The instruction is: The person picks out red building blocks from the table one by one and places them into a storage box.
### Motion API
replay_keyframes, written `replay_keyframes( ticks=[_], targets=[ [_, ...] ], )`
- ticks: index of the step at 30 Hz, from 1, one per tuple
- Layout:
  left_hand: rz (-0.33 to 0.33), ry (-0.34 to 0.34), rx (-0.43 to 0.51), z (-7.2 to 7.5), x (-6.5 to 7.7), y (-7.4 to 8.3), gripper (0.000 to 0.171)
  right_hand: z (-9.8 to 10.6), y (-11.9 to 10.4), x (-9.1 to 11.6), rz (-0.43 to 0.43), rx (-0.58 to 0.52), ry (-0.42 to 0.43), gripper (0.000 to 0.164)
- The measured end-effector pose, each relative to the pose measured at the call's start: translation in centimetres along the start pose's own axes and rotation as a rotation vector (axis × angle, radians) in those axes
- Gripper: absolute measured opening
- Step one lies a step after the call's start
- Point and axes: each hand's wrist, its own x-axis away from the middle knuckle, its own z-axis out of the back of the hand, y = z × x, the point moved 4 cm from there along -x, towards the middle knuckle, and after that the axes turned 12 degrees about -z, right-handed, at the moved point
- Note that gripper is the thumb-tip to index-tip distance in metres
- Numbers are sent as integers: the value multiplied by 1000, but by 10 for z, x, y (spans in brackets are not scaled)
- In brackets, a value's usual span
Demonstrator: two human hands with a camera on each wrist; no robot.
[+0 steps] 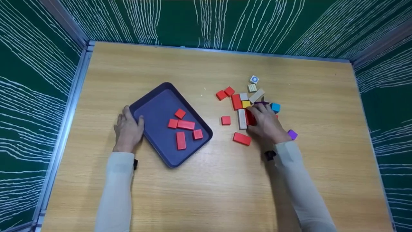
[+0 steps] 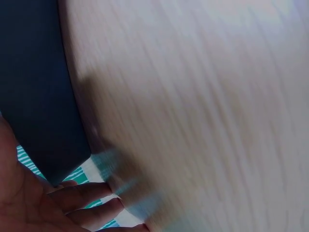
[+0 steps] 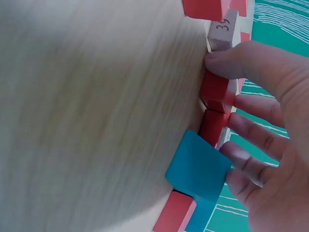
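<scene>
My left hand rests against the left corner of a dark blue tray, its thumb over the rim and its fingers fairly straight. In the left wrist view the fingers extend past the tray wall. Several red blocks lie in the tray. My right hand pinches a red block between thumb and fingers, amid a cluster of blocks. Beside that block stands a pale numbered block. A blue block lies under the other fingers, which partly hide the cluster.
Around the right hand lie a yellow block, a purple block and loose red blocks. Pale blocks sit farther back. Green walls with white lines border the wooden table on three sides.
</scene>
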Motion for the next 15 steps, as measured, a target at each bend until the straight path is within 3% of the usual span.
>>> replay_keyframes(
  ticks=[8, 15],
  targets=[
    [-7, 10, 1, -2, 0, 0, 77, 1, 0, -3, -39, 31, -54, 74],
    [-7, 7, 0, 0, 0, 1, 77, 12, -4, -3, -64, -25, -15, 74]
  ],
)
